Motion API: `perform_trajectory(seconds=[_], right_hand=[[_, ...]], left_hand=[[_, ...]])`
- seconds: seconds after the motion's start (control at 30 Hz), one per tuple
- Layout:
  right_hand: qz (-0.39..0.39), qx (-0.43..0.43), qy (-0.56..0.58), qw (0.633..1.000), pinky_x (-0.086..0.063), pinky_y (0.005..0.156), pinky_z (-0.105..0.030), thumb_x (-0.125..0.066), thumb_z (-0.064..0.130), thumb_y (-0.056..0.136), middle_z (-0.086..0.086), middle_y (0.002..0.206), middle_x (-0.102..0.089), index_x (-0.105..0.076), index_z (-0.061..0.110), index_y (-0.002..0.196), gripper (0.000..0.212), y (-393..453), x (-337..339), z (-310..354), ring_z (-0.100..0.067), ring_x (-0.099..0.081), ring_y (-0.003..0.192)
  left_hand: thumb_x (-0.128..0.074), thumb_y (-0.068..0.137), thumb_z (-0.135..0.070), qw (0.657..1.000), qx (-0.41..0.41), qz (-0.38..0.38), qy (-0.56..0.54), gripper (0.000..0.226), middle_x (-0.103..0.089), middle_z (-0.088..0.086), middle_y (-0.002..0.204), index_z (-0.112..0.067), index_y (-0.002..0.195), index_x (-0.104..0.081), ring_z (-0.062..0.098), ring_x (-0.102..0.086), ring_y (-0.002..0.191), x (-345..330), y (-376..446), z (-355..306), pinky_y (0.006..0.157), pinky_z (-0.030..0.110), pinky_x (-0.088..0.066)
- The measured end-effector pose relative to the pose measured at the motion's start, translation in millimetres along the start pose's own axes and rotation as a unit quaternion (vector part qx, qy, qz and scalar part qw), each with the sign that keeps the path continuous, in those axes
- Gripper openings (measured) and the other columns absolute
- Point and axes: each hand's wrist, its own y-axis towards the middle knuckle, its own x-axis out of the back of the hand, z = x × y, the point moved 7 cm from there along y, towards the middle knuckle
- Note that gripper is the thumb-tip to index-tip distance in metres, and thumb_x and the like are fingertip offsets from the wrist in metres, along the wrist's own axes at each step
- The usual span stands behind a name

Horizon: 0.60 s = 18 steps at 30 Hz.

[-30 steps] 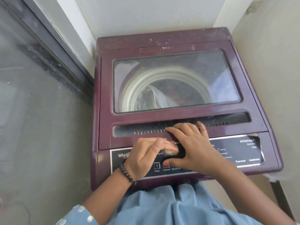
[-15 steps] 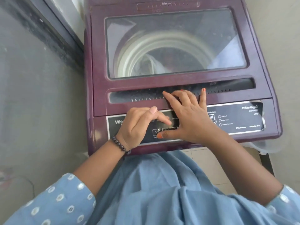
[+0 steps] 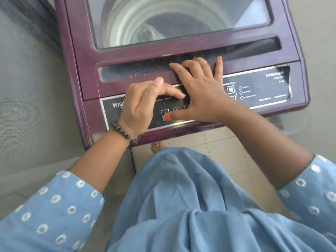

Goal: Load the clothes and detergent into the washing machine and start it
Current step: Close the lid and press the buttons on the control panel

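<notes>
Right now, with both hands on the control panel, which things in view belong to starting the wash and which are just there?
Job:
washing machine
closed lid
control panel
clothes in the drum
left hand
right hand

Just there:
bead bracelet
tiled floor

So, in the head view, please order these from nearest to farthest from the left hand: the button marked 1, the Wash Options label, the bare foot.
From the left hand:
1. Button marked 1, just right of it.
2. Bare foot, below on the floor.
3. Wash Options label, far right of the panel.
</notes>
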Motion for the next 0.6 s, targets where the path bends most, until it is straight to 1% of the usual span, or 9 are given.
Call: perform_trajectory(seconds=[0.07, 0.2, 0.3, 0.47, 0.6], right_hand=[[-0.006, -0.004, 0.001, 1.000, 0.009, 0.110, -0.071, -0.040, 0.091, 0.050, -0.004, 0.144, -0.033, -0.024, 0.023, 0.151, 0.123, 0.5, -0.6, 0.7, -0.030, -0.016, 0.144], [-0.001, -0.018, 0.005, 1.000, 0.009, 0.110, -0.071, -0.041, 0.090, 0.047, -0.003, 0.140, -0.036, -0.029, 0.024, 0.147, 0.121, 2.1, -0.6, 2.7, -0.029, -0.020, 0.142], [0.009, -0.020, 0.006, 1.000, 0.009, 0.109, -0.072, -0.040, 0.089, 0.048, -0.004, 0.138, -0.037, -0.030, 0.023, 0.146, 0.119, 2.9, 0.7, 3.6, -0.030, -0.021, 0.141], [0.024, -0.028, 0.017, 0.999, 0.011, 0.109, -0.071, -0.039, 0.088, 0.049, -0.004, 0.137, -0.036, -0.029, 0.023, 0.146, 0.117, 4.4, 1.5, 4.5, -0.029, -0.020, 0.140], [0.031, -0.025, 0.016, 0.999, 0.011, 0.109, -0.071, -0.039, 0.087, 0.051, -0.004, 0.136, -0.035, -0.028, 0.023, 0.146, 0.115, 5.1, 1.5, 5.9, -0.029, -0.020, 0.140]], left_hand=[[-0.024, 0.099, -0.025, 1.000, 0.005, -0.001, -0.010, 0.056, -0.075, 0.004, 0.092, -0.006, 0.090, -0.076, 0.015, -0.070, 0.096, 0.2, -0.6, 1.3, 0.091, 0.028, -0.048], [-0.025, 0.098, -0.027, 0.999, 0.019, 0.001, -0.045, 0.053, -0.075, 0.005, 0.092, -0.011, 0.093, -0.075, 0.016, -0.070, 0.096, 0.4, -1.2, 5.7, 0.090, 0.027, -0.048], [-0.025, 0.098, -0.028, 0.997, 0.020, 0.008, -0.069, 0.051, -0.075, 0.007, 0.093, -0.014, 0.094, -0.074, 0.019, -0.071, 0.096, -1.3, -0.2, 6.8, 0.090, 0.032, -0.050], [-0.025, 0.098, -0.024, 0.997, 0.021, 0.009, -0.076, 0.049, -0.075, 0.007, 0.091, -0.015, 0.094, -0.073, 0.018, -0.071, 0.094, -1.7, 1.0, 6.7, 0.088, 0.031, -0.051], [-0.025, 0.097, -0.025, 0.996, 0.023, 0.008, -0.084, 0.048, -0.074, 0.007, 0.092, -0.017, 0.095, -0.072, 0.018, -0.071, 0.095, -0.1, 1.3, 4.7, 0.090, 0.035, -0.053]])
